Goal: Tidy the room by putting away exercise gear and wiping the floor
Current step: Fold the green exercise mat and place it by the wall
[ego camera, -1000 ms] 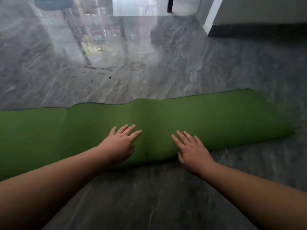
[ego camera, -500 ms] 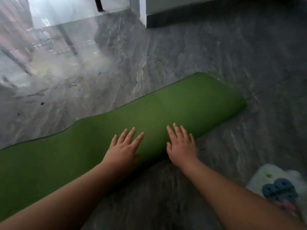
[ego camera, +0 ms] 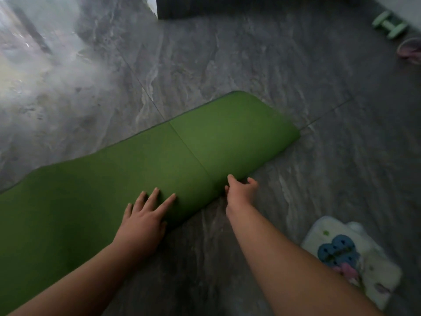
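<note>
A green exercise mat (ego camera: 141,160) lies folded over on the grey marble floor, running from the lower left to its rounded right end at centre right. My left hand (ego camera: 143,217) rests flat on the mat's near edge, fingers spread. My right hand (ego camera: 240,190) is at the same near edge further right, thumb on top and fingers curled down around the edge. A pale green dumbbell (ego camera: 389,25) lies on the floor at the far upper right.
A white cloth with a blue and pink print (ego camera: 350,258) lies on the floor at the lower right, beside my right forearm. A pink slipper (ego camera: 410,50) sits at the right edge near the dumbbell. A dark skirting and white wall corner (ego camera: 157,8) stand at the top.
My view has swung right, bringing the dumbbell and slipper into sight. My right hand went from lying flat on the mat to curling around its near edge. My left hand stays flat.
</note>
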A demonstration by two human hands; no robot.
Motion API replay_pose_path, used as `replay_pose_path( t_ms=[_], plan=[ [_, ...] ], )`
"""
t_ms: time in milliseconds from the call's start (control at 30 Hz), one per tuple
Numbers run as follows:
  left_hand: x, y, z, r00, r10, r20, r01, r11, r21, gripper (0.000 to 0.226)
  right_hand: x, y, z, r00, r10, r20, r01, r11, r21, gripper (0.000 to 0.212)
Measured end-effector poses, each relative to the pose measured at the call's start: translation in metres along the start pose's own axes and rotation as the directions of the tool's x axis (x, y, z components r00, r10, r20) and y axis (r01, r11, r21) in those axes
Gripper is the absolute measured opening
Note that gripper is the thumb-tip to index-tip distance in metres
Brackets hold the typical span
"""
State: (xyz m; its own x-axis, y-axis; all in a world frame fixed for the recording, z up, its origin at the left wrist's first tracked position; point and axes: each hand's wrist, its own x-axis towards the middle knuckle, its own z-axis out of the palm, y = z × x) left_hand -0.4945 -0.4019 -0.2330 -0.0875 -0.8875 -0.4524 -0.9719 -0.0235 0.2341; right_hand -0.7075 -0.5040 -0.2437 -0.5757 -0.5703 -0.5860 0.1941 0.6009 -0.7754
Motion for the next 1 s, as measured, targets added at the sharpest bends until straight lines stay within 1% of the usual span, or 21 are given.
replay_pose_path(
  t_ms=[33, 100, 133, 233, 300, 367, 433, 467, 533, 600, 667, 700, 733, 767, 800, 833, 867, 900, 1000],
  plan=[
    [-0.001, 0.001, 0.001, 1.0, 0.004, -0.011, -0.004, 1.0, -0.007, 0.072, 0.004, -0.001, 0.001, 0.999, 0.03, 0.022, -0.032, 0.997, 0.07, 0.063],
    [-0.004, 0.002, 0.001, 0.999, 0.016, -0.033, -0.016, 1.0, -0.021, 0.072, 0.007, -0.007, 0.003, 0.995, 0.024, 0.098, -0.036, 0.993, 0.116, 0.069],
    [-0.005, 0.002, 0.001, 0.999, 0.026, -0.037, -0.027, 0.999, -0.028, 0.072, 0.009, -0.009, 0.004, 0.989, 0.009, 0.147, -0.031, 0.989, 0.148, 0.069],
    [-0.007, 0.003, 0.001, 0.999, 0.043, -0.024, -0.044, 0.998, -0.046, 0.074, 0.006, -0.022, 0.006, 0.962, -0.08, 0.263, 0.003, 0.96, 0.279, 0.05],
    [-0.006, 0.002, 0.002, 0.999, 0.034, 0.008, -0.033, 0.998, -0.057, 0.074, -0.001, -0.029, 0.006, 0.945, -0.163, 0.284, 0.071, 0.949, 0.308, 0.047],
    [-0.005, 0.001, 0.002, 0.999, 0.037, 0.021, -0.035, 0.996, -0.081, 0.072, -0.007, -0.03, 0.004, 0.922, -0.258, 0.288, 0.194, 0.953, 0.233, 0.051],
    [-0.007, -0.003, -0.001, 0.999, 0.039, 0.005, -0.038, 0.99, -0.135, 0.072, -0.013, -0.026, 0.0, 0.888, -0.355, 0.291, 0.355, 0.933, 0.054, 0.049],
    [-0.009, -0.006, -0.004, 0.999, 0.038, -0.017, -0.04, 0.986, -0.162, 0.074, -0.016, -0.023, -0.001, 0.867, -0.388, 0.312, 0.42, 0.907, -0.038, 0.047],
    [-0.02, -0.016, -0.01, 0.997, 0.028, -0.066, -0.041, 0.978, -0.204, 0.081, -0.024, -0.019, -0.003, 0.84, -0.398, 0.368, 0.49, 0.848, -0.201, 0.044],
    [-0.036, -0.031, -0.014, 0.992, 0.009, -0.123, -0.038, 0.97, -0.24, 0.085, -0.037, -0.013, -0.007, 0.811, -0.36, 0.461, 0.528, 0.791, -0.311, 0.055],
    [-0.056, -0.049, -0.016, 0.987, -0.029, -0.157, -0.016, 0.961, -0.275, 0.083, -0.051, -0.009, -0.009, 0.768, -0.332, 0.548, 0.589, 0.701, -0.402, 0.063],
    [-0.066, -0.057, -0.016, 0.985, -0.054, -0.165, 0.004, 0.958, -0.288, 0.082, -0.057, -0.006, -0.01, 0.75, -0.333, 0.572, 0.624, 0.644, -0.443, 0.065],
    [-0.077, -0.067, -0.014, 0.98, -0.082, -0.179, 0.026, 0.956, -0.294, 0.081, -0.061, -0.004, -0.011, 0.716, -0.366, 0.594, 0.674, 0.585, -0.451, 0.061],
    [-0.088, -0.076, -0.011, 0.974, -0.111, -0.197, 0.05, 0.955, -0.291, 0.08, -0.065, 0.0, -0.011, 0.658, -0.413, 0.63, 0.737, 0.528, -0.423, 0.057],
    [-0.099, -0.085, -0.008, 0.969, -0.139, -0.206, 0.078, 0.956, -0.281, 0.08, -0.069, 0.005, -0.012, 0.564, -0.455, 0.689, 0.811, 0.464, -0.357, 0.059],
    [-0.109, -0.093, -0.005, 0.964, -0.163, -0.209, 0.105, 0.958, -0.266, 0.08, -0.068, 0.011, -0.012, 0.47, -0.47, 0.747, 0.869, 0.394, -0.298, 0.07],
    [-0.119, -0.099, 0.0, 0.96, -0.191, -0.203, 0.138, 0.959, -0.247, 0.079, -0.068, 0.018, -0.013, 0.406, -0.454, 0.793, 0.906, 0.317, -0.282, 0.081],
    [-0.131, -0.106, 0.005, 0.956, -0.222, -0.194, 0.175, 0.957, -0.23, 0.078, -0.07, 0.025, -0.012, 0.377, -0.434, 0.818, 0.924, 0.241, -0.297, 0.088],
    [-0.159, -0.12, 0.021, 0.949, -0.285, -0.138, 0.247, 0.939, -0.241, 0.076, -0.078, 0.043, -0.009, 0.393, -0.378, 0.838, 0.912, 0.043, -0.408, 0.092]
  ],
)
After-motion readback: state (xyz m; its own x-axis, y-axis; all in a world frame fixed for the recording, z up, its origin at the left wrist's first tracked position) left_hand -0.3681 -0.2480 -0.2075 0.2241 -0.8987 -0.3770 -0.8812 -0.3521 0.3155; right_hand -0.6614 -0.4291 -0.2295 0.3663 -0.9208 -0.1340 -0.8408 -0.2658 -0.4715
